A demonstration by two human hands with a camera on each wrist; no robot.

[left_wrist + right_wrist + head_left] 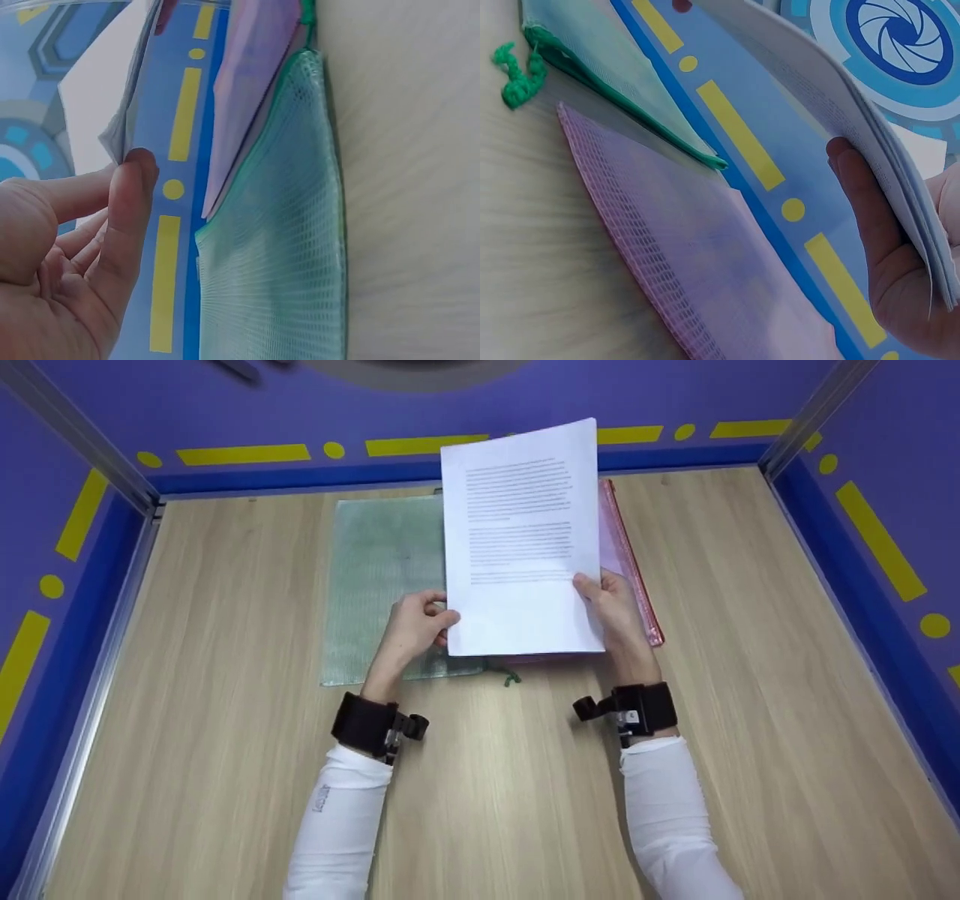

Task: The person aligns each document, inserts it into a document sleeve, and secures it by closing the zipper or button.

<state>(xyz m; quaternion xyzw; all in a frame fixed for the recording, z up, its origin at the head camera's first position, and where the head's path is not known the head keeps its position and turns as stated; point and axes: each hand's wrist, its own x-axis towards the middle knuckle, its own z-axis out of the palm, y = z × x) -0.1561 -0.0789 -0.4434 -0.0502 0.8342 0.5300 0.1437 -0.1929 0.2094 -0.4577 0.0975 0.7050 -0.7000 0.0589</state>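
A stack of printed paper sheets [517,540] is held up above the table, text facing the head camera. My right hand [615,604] grips its right edge, thumb in front and fingers behind, as the right wrist view also shows. At the lower left edge, my left hand [420,622] pinches the sheets between thumb and fingertip. Beneath lies a green mesh zip pouch [382,577] on the left. Right of it is a pink mesh pouch [682,232] with a red zip edge [634,562], mostly hidden by the paper in the head view.
A green cord pull [511,678] sticks out at the green pouch's front corner. The pouches lie on a wood-grain table [750,697]. Blue-purple panels [247,420] with yellow marks wall it at the back and both sides.
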